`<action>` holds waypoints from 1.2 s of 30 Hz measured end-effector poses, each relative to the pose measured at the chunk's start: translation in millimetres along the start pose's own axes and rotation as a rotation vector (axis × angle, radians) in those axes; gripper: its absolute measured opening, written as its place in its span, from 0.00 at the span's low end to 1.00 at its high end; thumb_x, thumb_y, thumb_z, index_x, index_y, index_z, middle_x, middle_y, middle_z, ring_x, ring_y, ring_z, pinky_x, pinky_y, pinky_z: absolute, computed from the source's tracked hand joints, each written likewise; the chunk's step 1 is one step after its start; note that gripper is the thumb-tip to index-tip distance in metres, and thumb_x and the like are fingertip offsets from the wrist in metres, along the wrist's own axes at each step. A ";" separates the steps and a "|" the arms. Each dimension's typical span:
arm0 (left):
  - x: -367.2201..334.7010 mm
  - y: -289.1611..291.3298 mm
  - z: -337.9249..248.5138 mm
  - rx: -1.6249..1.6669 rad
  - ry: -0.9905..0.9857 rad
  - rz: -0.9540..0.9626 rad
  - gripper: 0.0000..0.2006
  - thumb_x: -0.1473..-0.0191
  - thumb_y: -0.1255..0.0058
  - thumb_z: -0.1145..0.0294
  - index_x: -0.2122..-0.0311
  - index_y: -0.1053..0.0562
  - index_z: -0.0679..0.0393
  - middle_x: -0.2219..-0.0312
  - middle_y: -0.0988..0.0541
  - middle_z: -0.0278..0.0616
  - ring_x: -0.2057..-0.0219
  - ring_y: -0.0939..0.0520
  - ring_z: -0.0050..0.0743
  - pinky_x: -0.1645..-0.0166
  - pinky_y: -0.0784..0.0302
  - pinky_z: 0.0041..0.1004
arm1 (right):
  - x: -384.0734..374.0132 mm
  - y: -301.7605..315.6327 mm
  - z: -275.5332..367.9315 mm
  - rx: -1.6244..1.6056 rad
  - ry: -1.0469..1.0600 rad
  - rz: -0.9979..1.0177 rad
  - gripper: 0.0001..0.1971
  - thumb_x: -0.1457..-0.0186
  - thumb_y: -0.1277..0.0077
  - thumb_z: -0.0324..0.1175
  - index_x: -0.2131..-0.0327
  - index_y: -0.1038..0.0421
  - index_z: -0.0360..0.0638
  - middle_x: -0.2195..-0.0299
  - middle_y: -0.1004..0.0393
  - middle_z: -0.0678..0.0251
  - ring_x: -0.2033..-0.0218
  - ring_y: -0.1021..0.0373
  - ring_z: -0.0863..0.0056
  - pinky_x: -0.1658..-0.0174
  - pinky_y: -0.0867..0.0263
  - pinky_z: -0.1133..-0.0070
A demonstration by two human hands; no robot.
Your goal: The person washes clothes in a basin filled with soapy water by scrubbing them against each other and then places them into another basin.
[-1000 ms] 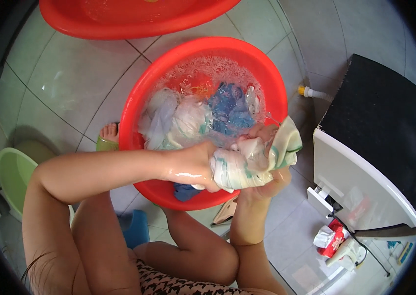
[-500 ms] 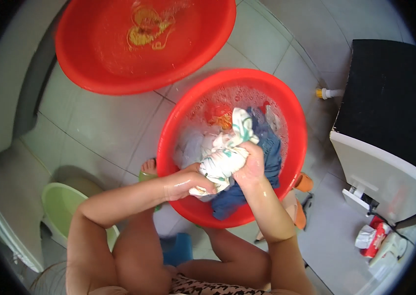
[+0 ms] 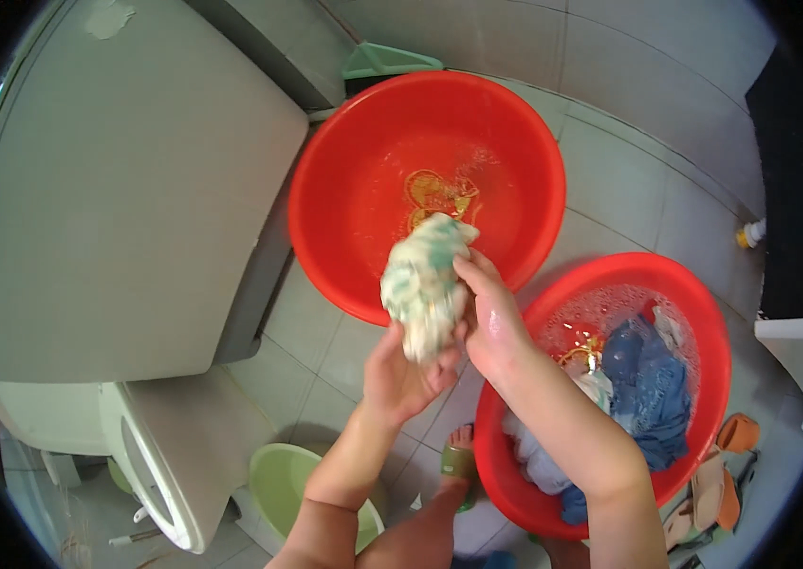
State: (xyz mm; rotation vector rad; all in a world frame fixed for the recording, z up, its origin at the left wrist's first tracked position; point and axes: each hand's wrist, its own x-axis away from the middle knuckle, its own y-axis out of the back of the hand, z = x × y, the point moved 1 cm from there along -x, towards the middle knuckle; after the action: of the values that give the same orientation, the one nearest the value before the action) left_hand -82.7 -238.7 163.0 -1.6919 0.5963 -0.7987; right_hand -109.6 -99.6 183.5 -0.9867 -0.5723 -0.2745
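A bunched white cloth garment with green markings [image 3: 425,284] is held up between my two hands. My left hand [image 3: 396,379] grips its near, lower end from beneath. My right hand [image 3: 494,318] holds its right side, thumb against the fabric. The bundle is over the near edge of a red basin [image 3: 321,261], which has a little water and a yellow pattern on its bottom. To the right stands a second red basin [image 3: 719,379] with sudsy water, blue denim clothing [image 3: 643,370] and pale cloth [image 3: 539,455]; my right forearm hides part of it.
A light green basin [image 3: 273,474] stands near my left arm. At the left is a large grey-white appliance [image 3: 126,209]. A green dustpan [image 3: 392,62] rests behind the far basin. Orange sandals [image 3: 729,498] lie at the lower right, and a black-topped cabinet [image 3: 795,218] is at the right.
My hands have carried the twisted cloth from above the sudsy basin to the other red basin. The cloth is now gathered into a compact bundle. My view has swung left.
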 end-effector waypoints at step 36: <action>-116.4 76.1 227.2 -1.086 0.356 -0.324 0.19 0.43 0.58 0.68 0.46 0.32 0.55 0.56 0.27 0.31 0.58 0.28 0.20 0.53 0.36 0.24 | 108.4 360.5 33.3 1.645 0.276 -0.938 0.28 0.62 0.42 0.28 0.52 0.35 0.39 0.63 0.26 0.56 0.57 0.31 0.56 0.57 0.32 0.66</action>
State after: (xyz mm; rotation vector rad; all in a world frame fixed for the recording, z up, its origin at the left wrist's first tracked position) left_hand 17.3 -30.2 30.6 -2.7015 1.1501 -1.1187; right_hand 136.8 124.5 5.0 0.9494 -0.7219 -0.5895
